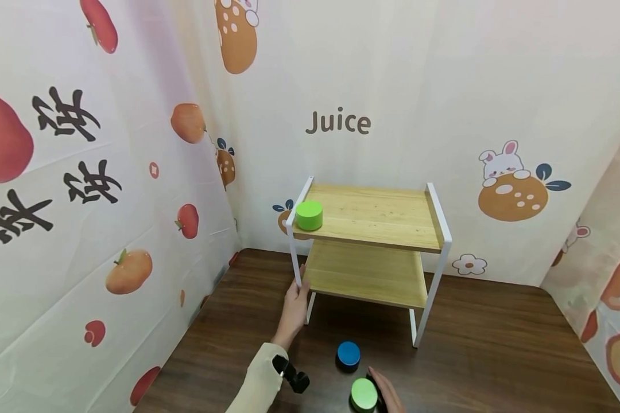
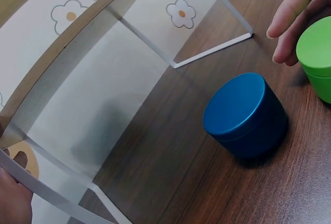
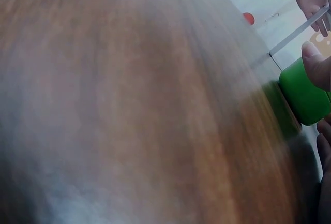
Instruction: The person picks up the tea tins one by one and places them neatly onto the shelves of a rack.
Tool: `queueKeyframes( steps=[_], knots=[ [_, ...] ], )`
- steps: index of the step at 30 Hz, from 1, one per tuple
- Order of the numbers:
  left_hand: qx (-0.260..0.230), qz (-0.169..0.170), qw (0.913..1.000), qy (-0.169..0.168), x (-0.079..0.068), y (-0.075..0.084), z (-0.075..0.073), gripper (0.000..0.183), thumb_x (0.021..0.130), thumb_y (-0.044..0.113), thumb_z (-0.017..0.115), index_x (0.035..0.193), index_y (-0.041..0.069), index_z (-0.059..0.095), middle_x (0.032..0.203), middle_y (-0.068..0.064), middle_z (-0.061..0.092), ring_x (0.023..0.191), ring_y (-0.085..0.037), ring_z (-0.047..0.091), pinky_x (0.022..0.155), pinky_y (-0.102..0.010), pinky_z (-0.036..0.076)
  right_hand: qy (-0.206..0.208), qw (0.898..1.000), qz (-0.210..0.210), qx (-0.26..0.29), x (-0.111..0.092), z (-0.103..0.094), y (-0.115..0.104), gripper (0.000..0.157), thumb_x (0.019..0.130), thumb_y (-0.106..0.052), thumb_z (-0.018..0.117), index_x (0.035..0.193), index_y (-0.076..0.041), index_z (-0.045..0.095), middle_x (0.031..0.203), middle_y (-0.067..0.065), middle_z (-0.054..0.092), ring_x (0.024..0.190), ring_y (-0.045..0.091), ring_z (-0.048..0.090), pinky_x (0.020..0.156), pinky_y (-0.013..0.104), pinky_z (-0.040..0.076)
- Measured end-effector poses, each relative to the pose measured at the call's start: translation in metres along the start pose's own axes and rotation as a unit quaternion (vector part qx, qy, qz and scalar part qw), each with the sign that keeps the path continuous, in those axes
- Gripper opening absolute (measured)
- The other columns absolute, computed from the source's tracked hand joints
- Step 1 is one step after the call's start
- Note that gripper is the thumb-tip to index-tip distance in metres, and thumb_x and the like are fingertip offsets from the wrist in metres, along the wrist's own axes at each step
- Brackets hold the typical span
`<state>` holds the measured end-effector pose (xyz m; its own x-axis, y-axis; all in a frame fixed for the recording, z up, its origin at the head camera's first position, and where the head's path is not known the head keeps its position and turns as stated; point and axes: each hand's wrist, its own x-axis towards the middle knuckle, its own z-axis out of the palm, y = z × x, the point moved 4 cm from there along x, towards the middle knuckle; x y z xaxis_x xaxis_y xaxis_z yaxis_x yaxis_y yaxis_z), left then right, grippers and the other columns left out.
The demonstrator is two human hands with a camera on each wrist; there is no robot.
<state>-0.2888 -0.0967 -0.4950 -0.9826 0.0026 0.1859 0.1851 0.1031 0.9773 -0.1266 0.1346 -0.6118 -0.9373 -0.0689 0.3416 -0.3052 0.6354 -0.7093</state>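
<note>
My left hand [image 1: 294, 299] grips the white left front leg of a two-tier wooden shelf [image 1: 377, 215]. In the left wrist view only part of that hand [image 2: 13, 198] shows, beside the white frame. My right hand [image 1: 387, 394] is at a round green tin [image 1: 364, 394] on the table. Its fingers [image 2: 300, 6] extend loosely past the tin in the left wrist view; the thumb [image 3: 316, 64] lies over its near side in the right wrist view. Whether they touch it is unclear. A blue round tin [image 1: 348, 355] stands a little behind it.
A second green tin [image 1: 309, 215] stands on the top tier's front left corner. The shelf's lower tier [image 1: 367, 272] and right leg [image 1: 430, 304] rise over the dark wooden table [image 1: 496, 344]. Printed cloth walls [image 1: 392, 74] surround the table.
</note>
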Motion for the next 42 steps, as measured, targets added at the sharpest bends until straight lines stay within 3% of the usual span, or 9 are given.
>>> queueKeyframes(
  steps=[7, 13, 16, 23, 31, 37, 42],
  knots=[
    [0.012, 0.013, 0.9998, 0.011, 0.0, -0.005, 0.001, 0.05, 0.107, 0.027, 0.036, 0.155, 0.015, 0.025, 0.159, -0.012, 0.025, 0.143, -0.031, 0.029, 0.112, -0.054, 0.026, -0.038, 0.999, 0.028, -0.007, 0.0, 0.001, -0.002, 0.081, 0.073, -0.044, 0.083, 0.138, -0.008, 0.051, 0.134, 0.004, 0.056, 0.117, 0.021, 0.056, 0.089, 0.032, 0.05],
    [0.008, -0.005, 0.9999, -0.005, -0.01, 0.024, -0.001, 0.05, 0.107, 0.018, 0.037, 0.154, 0.011, 0.024, 0.158, -0.017, 0.023, 0.142, -0.035, 0.029, 0.112, -0.055, 0.026, -0.108, 0.991, 0.074, 0.011, 0.002, 0.001, -0.004, 0.081, 0.08, -0.05, 0.075, 0.141, -0.004, 0.046, 0.137, 0.011, 0.053, 0.12, 0.031, 0.054, 0.09, 0.038, 0.049],
    [0.007, -0.01, 0.9999, -0.006, -0.012, 0.029, -0.001, 0.049, 0.107, 0.016, 0.037, 0.154, 0.009, 0.025, 0.158, -0.016, 0.025, 0.143, -0.035, 0.026, 0.113, -0.055, 0.025, -0.094, 0.992, 0.084, 0.01, 0.001, 0.001, -0.004, 0.081, 0.079, -0.05, 0.076, 0.141, -0.006, 0.047, 0.135, 0.01, 0.055, 0.119, 0.032, 0.055, 0.089, 0.04, 0.049],
    [-0.01, 0.0, 0.9999, -0.005, -0.009, 0.028, -0.001, 0.05, 0.106, 0.014, 0.038, 0.153, 0.004, 0.025, 0.158, -0.017, 0.025, 0.144, -0.035, 0.024, 0.115, -0.051, 0.022, -0.062, 0.997, 0.048, -0.012, -0.001, 0.001, -0.004, 0.078, 0.077, -0.044, 0.08, 0.14, -0.01, 0.05, 0.132, 0.006, 0.057, 0.117, 0.028, 0.056, 0.088, 0.036, 0.05],
    [-0.009, -0.014, 0.9998, -0.012, -0.01, 0.029, -0.002, 0.05, 0.107, 0.017, 0.037, 0.154, 0.01, 0.024, 0.159, -0.013, 0.023, 0.145, -0.032, 0.022, 0.114, -0.052, 0.025, -0.094, 0.993, 0.065, -0.008, 0.001, -0.001, -0.004, 0.077, 0.08, -0.047, 0.076, 0.141, -0.01, 0.048, 0.133, 0.007, 0.056, 0.118, 0.029, 0.056, 0.089, 0.038, 0.049],
    [0.002, -0.019, 0.9997, -0.015, -0.01, 0.03, -0.002, 0.05, 0.107, 0.017, 0.036, 0.154, 0.008, 0.023, 0.159, -0.013, 0.023, 0.145, -0.032, 0.024, 0.114, -0.053, 0.024, -0.095, 0.994, 0.059, -0.007, 0.002, 0.0, -0.005, 0.077, 0.079, -0.045, 0.077, 0.141, -0.009, 0.049, 0.134, 0.005, 0.055, 0.119, 0.027, 0.055, 0.092, 0.037, 0.049],
    [-0.003, -0.021, 0.9996, -0.016, -0.009, 0.024, -0.002, 0.05, 0.107, 0.017, 0.036, 0.155, 0.009, 0.023, 0.16, -0.013, 0.021, 0.144, -0.033, 0.023, 0.113, -0.053, 0.025, -0.112, 0.991, 0.072, 0.002, 0.002, -0.001, -0.005, 0.079, 0.08, -0.047, 0.076, 0.142, -0.007, 0.047, 0.136, 0.008, 0.054, 0.121, 0.03, 0.054, 0.093, 0.041, 0.048]
  ],
)
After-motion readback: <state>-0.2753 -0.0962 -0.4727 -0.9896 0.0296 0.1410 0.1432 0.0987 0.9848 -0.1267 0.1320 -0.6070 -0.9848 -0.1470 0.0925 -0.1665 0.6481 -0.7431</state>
